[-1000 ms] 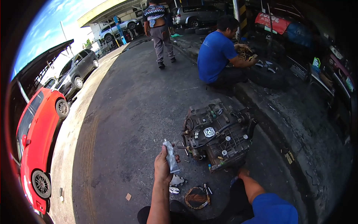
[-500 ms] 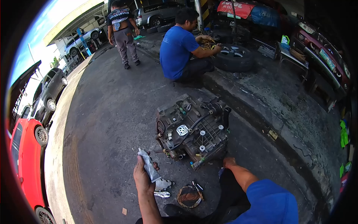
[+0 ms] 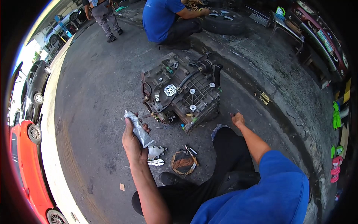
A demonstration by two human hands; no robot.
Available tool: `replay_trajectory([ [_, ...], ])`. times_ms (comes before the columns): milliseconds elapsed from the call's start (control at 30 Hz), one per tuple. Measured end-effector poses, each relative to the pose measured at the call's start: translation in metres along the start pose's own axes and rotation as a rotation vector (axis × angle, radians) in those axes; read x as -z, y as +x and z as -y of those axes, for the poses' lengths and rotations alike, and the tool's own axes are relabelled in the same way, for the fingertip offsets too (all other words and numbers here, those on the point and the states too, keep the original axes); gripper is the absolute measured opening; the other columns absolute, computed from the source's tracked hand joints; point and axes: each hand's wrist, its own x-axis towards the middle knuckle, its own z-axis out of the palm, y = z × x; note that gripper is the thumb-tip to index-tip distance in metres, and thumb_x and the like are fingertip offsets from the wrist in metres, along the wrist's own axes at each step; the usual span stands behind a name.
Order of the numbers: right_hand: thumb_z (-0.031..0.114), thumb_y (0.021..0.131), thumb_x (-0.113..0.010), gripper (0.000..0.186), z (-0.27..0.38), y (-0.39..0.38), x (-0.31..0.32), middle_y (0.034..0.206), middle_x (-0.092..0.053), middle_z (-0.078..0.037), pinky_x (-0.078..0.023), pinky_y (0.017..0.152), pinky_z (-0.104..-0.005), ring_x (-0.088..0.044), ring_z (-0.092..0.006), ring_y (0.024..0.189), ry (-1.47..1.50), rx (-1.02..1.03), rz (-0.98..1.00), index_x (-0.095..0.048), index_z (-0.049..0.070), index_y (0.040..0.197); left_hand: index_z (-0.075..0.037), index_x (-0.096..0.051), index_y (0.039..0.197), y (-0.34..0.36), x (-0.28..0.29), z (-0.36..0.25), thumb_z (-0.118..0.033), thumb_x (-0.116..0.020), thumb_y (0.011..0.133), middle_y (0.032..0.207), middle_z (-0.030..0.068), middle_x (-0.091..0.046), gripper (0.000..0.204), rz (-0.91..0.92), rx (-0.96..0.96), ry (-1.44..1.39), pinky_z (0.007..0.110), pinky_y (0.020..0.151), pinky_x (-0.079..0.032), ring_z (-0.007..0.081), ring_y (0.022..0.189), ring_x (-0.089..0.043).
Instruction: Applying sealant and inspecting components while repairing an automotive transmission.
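My left hand (image 3: 134,140) is closed around a silver-grey squeeze tube (image 3: 138,129), its narrow end pointing up and away from me. My right hand (image 3: 238,120) is held out past my right knee with curled fingers; whatever they may hold is too small to make out. In front of both hands a greasy car gearbox (image 3: 182,89) rests on the ground, with a bright round metal fitting (image 3: 170,90) on top. Below the tube lie a small cast metal cover (image 3: 155,151) and silver locking pliers (image 3: 156,162).
Between my feet is a round, brown-stained pan (image 3: 183,162) with small tools (image 3: 191,150) at its edge. A co-worker in a blue shirt (image 3: 161,20) squats beside a tyre (image 3: 223,23). Another person (image 3: 104,18) stands farther left. A drain channel (image 3: 257,93) runs along the right.
My view has tipped downward, so the gearbox and people appear higher. My right hand has come away from beside my knee, out to the right. The left still grips the tube.
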Motion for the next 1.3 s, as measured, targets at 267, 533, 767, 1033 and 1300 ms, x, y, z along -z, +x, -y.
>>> replay_trajectory([
  [267, 0.035, 0.095, -0.054, 0.046, 0.098, 0.018, 0.093, 0.114, -0.064, -0.023, -0.046, 0.093, -0.0398, -0.061, -0.0344, 0.109, 0.560, 0.338, -0.245, -0.059, -0.001, 0.123, 0.005, -0.055, 0.120, -0.016, -0.005, 0.001, -0.034, -0.047, 0.102, 0.084, 0.0079, -0.058, 0.044, 0.095, -0.020, -0.064, 0.027, 0.062, -0.051, 0.0153, 0.069, -0.061],
  [533, 0.042, 0.098, -0.047, 0.045, 0.260, 0.051, 0.183, 0.113, -0.062, -0.023, -0.044, 0.093, -0.0437, -0.058, -0.0385, 0.108, 0.399, 0.749, -0.491, -0.063, 0.004, 0.117, 0.002, -0.055, 0.122, -0.035, -0.010, 0.002, -0.036, -0.045, 0.103, 0.088, 0.0067, -0.056, 0.044, 0.121, 0.007, -0.008, 0.027, 0.064, -0.049, 0.0146, 0.072, -0.057],
  [767, 0.064, 0.094, -0.035, 0.070, 0.291, 0.068, 0.163, 0.140, -0.045, -0.026, -0.033, 0.110, -0.0484, -0.041, -0.0421, 0.132, -0.026, 0.499, -0.164, -0.048, 0.010, 0.138, 0.006, -0.056, 0.119, -0.036, -0.006, 0.000, -0.035, -0.048, 0.102, 0.083, 0.0083, -0.059, 0.045, 0.095, -0.022, -0.018, 0.027, 0.062, -0.052, 0.0149, 0.069, -0.061],
  [1033, 0.063, 0.095, -0.034, 0.068, 0.286, 0.097, 0.175, 0.134, -0.053, -0.021, -0.036, 0.107, -0.0473, -0.046, -0.0380, 0.128, 0.166, 0.533, -0.161, -0.056, 0.010, 0.132, 0.004, -0.057, 0.117, -0.022, -0.018, 0.007, -0.038, -0.048, 0.101, 0.084, 0.0078, -0.059, 0.046, 0.142, 0.005, -0.042, 0.027, 0.062, -0.051, 0.0144, 0.069, -0.060],
  [1300, 0.054, 0.097, -0.036, 0.057, 0.280, 0.084, 0.163, 0.123, -0.061, -0.023, -0.039, 0.099, -0.0480, -0.053, -0.0408, 0.119, 0.167, 0.575, -0.176, -0.060, 0.009, 0.124, 0.003, -0.057, 0.115, -0.027, -0.009, 0.011, -0.042, -0.047, 0.101, 0.079, 0.0054, -0.059, 0.048, 0.178, 0.112, -0.045, 0.026, 0.059, -0.050, 0.0134, 0.063, -0.057],
])
